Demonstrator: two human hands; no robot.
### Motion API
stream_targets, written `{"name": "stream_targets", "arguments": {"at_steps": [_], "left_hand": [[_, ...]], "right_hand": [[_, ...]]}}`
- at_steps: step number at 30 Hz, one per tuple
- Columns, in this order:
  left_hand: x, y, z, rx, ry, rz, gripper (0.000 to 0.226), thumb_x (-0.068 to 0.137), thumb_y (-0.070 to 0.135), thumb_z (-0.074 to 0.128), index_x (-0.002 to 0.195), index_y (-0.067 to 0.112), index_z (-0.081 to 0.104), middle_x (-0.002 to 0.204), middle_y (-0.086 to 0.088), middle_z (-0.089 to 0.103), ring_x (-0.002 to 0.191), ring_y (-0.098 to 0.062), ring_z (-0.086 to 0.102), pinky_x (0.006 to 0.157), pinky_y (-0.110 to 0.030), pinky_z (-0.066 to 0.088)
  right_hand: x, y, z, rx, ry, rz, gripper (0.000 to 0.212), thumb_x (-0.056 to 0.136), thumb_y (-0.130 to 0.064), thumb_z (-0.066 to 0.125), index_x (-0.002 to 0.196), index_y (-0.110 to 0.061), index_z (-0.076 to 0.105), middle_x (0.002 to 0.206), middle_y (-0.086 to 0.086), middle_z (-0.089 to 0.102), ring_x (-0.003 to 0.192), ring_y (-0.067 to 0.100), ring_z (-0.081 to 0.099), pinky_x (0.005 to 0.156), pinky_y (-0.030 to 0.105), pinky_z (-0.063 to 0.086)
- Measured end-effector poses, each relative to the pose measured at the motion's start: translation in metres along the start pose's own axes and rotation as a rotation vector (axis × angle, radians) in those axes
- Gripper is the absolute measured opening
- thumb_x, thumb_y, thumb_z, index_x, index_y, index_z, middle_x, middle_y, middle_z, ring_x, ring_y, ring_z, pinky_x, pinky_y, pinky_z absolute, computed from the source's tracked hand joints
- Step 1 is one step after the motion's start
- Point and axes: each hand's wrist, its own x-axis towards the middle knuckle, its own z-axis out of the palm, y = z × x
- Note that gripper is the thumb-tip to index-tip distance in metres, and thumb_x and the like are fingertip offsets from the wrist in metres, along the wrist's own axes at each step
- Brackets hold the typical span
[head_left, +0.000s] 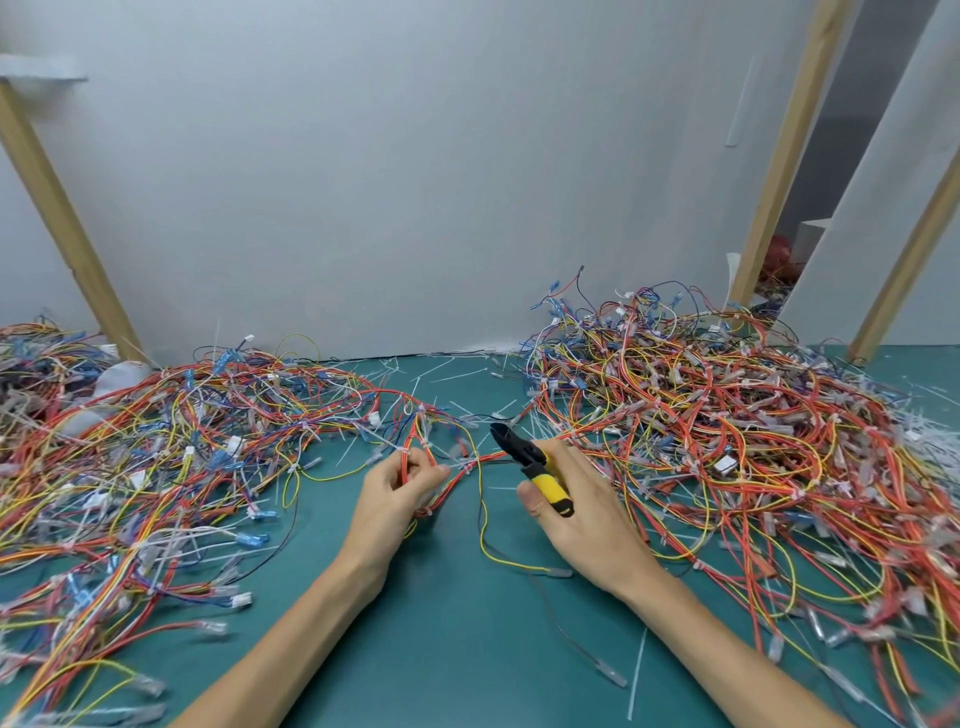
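1. Orange wire bundle (422, 452) sits at centre, raised just above the green mat (467, 649). The thumb and fingers of the left hand (397, 493) pinch it, likely to present a white tie (402, 451) for cutting.
2. Yellow-handled cutters (530, 462) are gripped in the right hand (587, 519), fingers curled round the handles. The black tip points far-left at the bundle, near it but not touching.
3. Tangled harnesses form a left pile (156, 441) and a larger right pile (727, 415), probably done and undone stock. Which is which, cannot tell.
4. Tie scraps (447, 371) litter the far mat, consistent with trimming.
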Motion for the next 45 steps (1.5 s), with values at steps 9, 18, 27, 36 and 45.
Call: {"name": "stream_targets", "arguments": {"at_steps": [9, 18, 27, 36, 45], "left_hand": [[0.002, -0.007, 0.001, 0.033, -0.090, -0.039, 0.011, 0.096, 0.002, 0.055, 0.100, 0.005, 0.045, 0.097, -0.005, 0.076, 0.088, -0.016, 0.072, 0.070, -0.026, 0.046], [0.001, -0.008, -0.001, 0.132, -0.119, 0.027, 0.024, 0.100, 0.019, 0.048, 0.098, 0.010, 0.070, 0.067, 0.004, 0.063, 0.057, -0.013, 0.052, 0.062, -0.019, 0.042], [0.001, -0.011, -0.001, 0.170, -0.141, 0.041, 0.032, 0.104, 0.023, 0.042, 0.084, 0.009, 0.062, 0.056, 0.005, 0.047, 0.051, -0.011, 0.040, 0.052, -0.017, 0.036], [-0.003, -0.008, -0.001, 0.220, -0.140, 0.039, 0.027, 0.094, 0.033, 0.056, 0.077, 0.012, 0.053, 0.058, 0.006, 0.039, 0.057, -0.016, 0.033, 0.058, -0.032, 0.028], [-0.004, -0.012, 0.000, 0.424, -0.215, 0.078, 0.019, 0.096, 0.024, 0.058, 0.080, 0.024, 0.067, 0.054, 0.008, 0.058, 0.052, -0.008, 0.046, 0.055, -0.025, 0.037]], "right_hand": [[0.001, -0.001, -0.003, 0.165, 0.204, 0.103, 0.033, 0.086, -0.054, 0.057, 0.080, -0.022, 0.056, 0.065, -0.001, 0.052, 0.060, 0.013, 0.046, 0.057, 0.027, 0.036], [0.000, 0.002, -0.003, 0.127, 0.205, 0.178, 0.025, 0.086, -0.023, 0.070, 0.072, -0.025, 0.050, 0.061, -0.003, 0.049, 0.057, 0.009, 0.043, 0.055, 0.022, 0.033], [0.001, 0.005, -0.006, -0.274, 0.124, 0.114, 0.036, 0.077, -0.029, 0.074, 0.104, -0.032, 0.051, 0.094, -0.013, 0.052, 0.089, 0.015, 0.051, 0.078, 0.033, 0.042], [0.001, 0.006, -0.009, -0.456, 0.202, 0.037, 0.046, 0.066, -0.033, 0.080, 0.104, -0.030, 0.055, 0.088, -0.013, 0.045, 0.082, 0.015, 0.043, 0.078, 0.032, 0.031], [0.000, 0.001, -0.009, -0.461, 0.171, 0.011, 0.046, 0.064, -0.039, 0.071, 0.106, -0.030, 0.058, 0.093, -0.012, 0.049, 0.088, 0.018, 0.048, 0.080, 0.035, 0.037]]}}
